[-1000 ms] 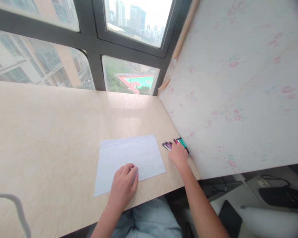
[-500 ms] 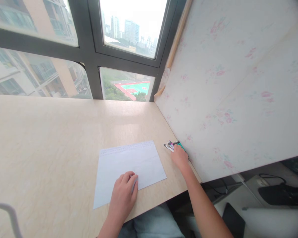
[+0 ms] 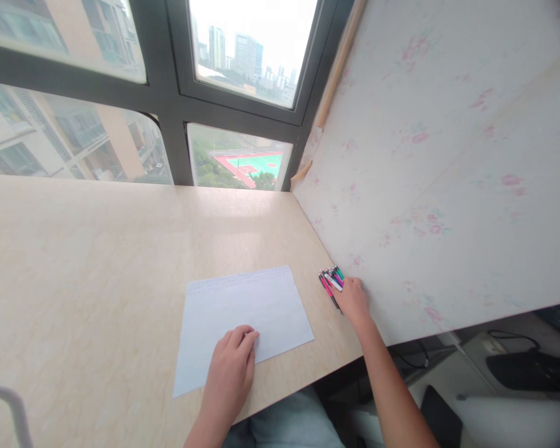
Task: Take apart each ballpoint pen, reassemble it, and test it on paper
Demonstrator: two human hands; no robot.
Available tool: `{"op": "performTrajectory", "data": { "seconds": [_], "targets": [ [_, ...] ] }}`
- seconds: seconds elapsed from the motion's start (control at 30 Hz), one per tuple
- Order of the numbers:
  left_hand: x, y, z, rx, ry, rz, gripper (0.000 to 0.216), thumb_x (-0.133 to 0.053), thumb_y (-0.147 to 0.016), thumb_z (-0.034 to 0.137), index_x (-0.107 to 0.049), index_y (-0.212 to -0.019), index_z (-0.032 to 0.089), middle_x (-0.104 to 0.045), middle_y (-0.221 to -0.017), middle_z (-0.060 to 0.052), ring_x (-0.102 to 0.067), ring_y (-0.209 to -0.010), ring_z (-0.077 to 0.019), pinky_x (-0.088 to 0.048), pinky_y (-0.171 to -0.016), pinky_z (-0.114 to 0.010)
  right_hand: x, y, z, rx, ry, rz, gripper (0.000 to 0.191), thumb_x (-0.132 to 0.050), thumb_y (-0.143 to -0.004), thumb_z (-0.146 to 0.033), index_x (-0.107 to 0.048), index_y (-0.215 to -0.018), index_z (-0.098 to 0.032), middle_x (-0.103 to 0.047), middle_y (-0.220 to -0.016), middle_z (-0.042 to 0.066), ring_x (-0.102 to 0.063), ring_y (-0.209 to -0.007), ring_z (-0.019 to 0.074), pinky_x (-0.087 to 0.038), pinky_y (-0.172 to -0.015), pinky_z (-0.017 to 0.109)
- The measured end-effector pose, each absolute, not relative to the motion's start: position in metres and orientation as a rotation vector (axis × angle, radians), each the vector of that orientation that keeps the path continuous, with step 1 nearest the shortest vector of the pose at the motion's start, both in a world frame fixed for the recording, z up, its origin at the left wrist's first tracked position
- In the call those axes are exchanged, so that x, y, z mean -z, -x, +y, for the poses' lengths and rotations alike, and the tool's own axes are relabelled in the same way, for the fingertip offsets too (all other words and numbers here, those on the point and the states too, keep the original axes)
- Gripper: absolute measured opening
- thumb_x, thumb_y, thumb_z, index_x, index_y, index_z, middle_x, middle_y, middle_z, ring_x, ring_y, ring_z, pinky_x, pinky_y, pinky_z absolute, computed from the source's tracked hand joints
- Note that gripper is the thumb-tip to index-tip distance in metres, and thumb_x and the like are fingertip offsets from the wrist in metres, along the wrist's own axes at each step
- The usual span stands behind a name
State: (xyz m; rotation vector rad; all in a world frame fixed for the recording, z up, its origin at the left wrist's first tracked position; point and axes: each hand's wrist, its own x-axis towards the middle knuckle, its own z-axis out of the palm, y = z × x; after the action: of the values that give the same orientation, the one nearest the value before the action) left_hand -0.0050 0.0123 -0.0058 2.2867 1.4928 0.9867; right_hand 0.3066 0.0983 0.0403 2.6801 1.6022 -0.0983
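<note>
A sheet of white paper (image 3: 261,311) lies on the table, with lines of handwriting along its top edge. My left hand (image 3: 233,354) rests on its lower part, fingers curled and the thumb drawn in; whatever may be under them is hidden. At the right, by the wall, my right hand (image 3: 353,300) is closed at a bunch of pens. A white pen (image 3: 333,282) sticks out from its fingers. Beside it lie a pink pen with a black end (image 3: 327,289) and a green pen (image 3: 338,272). The hand covers parts of several pens.
The pale table (image 3: 98,280) runs up to a dark window frame (image 3: 163,137). A flower-patterned wall (image 3: 438,174) bounds it on the right. A curved grey tube (image 3: 16,404) shows at lower left. Cables and dark objects sit below the table at lower right.
My right hand has shifted right, toward the wall, and the white pen has moved with it. The pink pen now shows in full. My left hand stays on the paper.
</note>
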Motion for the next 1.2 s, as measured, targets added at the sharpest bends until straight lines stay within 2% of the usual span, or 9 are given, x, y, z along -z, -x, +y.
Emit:
{"op": "performTrajectory", "data": {
  "seconds": [0.1, 0.17, 0.43, 0.57, 0.73, 1.03, 1.2],
  "targets": [
    [0.005, 0.005, 0.013, -0.969, -2.287, 1.486, 0.021, -0.045, -0.091, 0.016, -0.063, -0.099, 0.022, -0.066, -0.102, -0.008, -0.063, -0.088, -0.0229, -0.052, -0.078, -0.039, -0.042, -0.303, 0.103, 0.172, -2.645, 1.593, 0.049, -0.057, -0.086, -0.056, -0.060, -0.110, -0.013, -0.060, -0.115, 0.017, -0.066, -0.094, 0.0243, -0.047, -0.076, 0.029],
    [0.004, 0.005, 0.013, -0.958, -2.295, 1.486, 0.018, -0.047, -0.091, 0.019, -0.063, -0.099, 0.021, -0.066, -0.102, -0.008, -0.063, -0.088, -0.0233, -0.052, -0.078, -0.040, -0.042, -0.301, 0.107, 0.194, -2.604, 1.560, 0.051, -0.058, -0.085, -0.056, -0.059, -0.113, -0.013, -0.060, -0.116, 0.018, -0.066, -0.095, 0.0248, -0.048, -0.077, 0.030],
    [-0.001, 0.004, 0.012, -0.949, -2.320, 1.496, 0.017, -0.048, -0.091, 0.022, -0.064, -0.097, 0.022, -0.066, -0.100, -0.009, -0.063, -0.088, -0.0243, -0.052, -0.077, -0.041, -0.042, -0.303, 0.120, 0.198, -2.547, 1.539, 0.028, -0.052, -0.091, -0.027, -0.060, -0.114, -0.014, -0.061, -0.113, 0.018, -0.067, -0.095, 0.0244, -0.047, -0.077, 0.031],
    [-0.003, 0.004, 0.011, -0.933, -2.313, 1.498, 0.017, -0.048, -0.091, 0.022, -0.063, -0.098, 0.022, -0.066, -0.101, -0.009, -0.063, -0.089, -0.0245, -0.052, -0.078, -0.042, -0.039, -0.299, 0.116, 0.173, -2.511, 1.564, 0.026, -0.049, -0.091, -0.018, -0.058, -0.114, -0.013, -0.062, -0.112, 0.018, -0.068, -0.095, 0.0248, -0.047, -0.077, 0.032],
    [-0.002, 0.004, 0.010, -0.955, -2.296, 1.491, 0.017, -0.049, -0.091, 0.022, -0.064, -0.098, 0.022, -0.067, -0.100, -0.009, -0.064, -0.088, -0.0243, -0.053, -0.077, -0.041, -0.038, -0.296, 0.110, 0.140, -2.507, 1.593, 0.026, -0.047, -0.090, -0.016, -0.055, -0.115, -0.011, -0.064, -0.107, 0.018, -0.068, -0.095, 0.0267, -0.048, -0.075, 0.033],
    [0.003, 0.006, 0.003, -1.147, -2.199, 1.470, 0.019, -0.048, -0.091, 0.017, -0.063, -0.102, 0.021, -0.068, -0.101, -0.008, -0.066, -0.093, -0.0217, -0.055, -0.081, -0.037, -0.036, -0.302, 0.108, 0.098, -2.497, 1.621, 0.025, -0.043, -0.091, -0.011, -0.053, -0.113, -0.013, -0.068, -0.100, 0.016, -0.070, -0.089, 0.0249, -0.046, -0.070, 0.030],
    [0.000, 0.004, 0.003, -1.099, -2.192, 1.451, 0.020, -0.047, -0.091, 0.017, -0.063, -0.102, 0.021, -0.069, -0.101, -0.009, -0.066, -0.092, -0.0216, -0.056, -0.081, -0.036, -0.040, -0.311, 0.117, 0.170, -2.451, 1.643, 0.026, -0.048, -0.090, -0.015, -0.056, -0.114, -0.016, -0.070, -0.098, 0.014, -0.069, -0.090, 0.0253, -0.044, -0.070, 0.030]
  ]
}}
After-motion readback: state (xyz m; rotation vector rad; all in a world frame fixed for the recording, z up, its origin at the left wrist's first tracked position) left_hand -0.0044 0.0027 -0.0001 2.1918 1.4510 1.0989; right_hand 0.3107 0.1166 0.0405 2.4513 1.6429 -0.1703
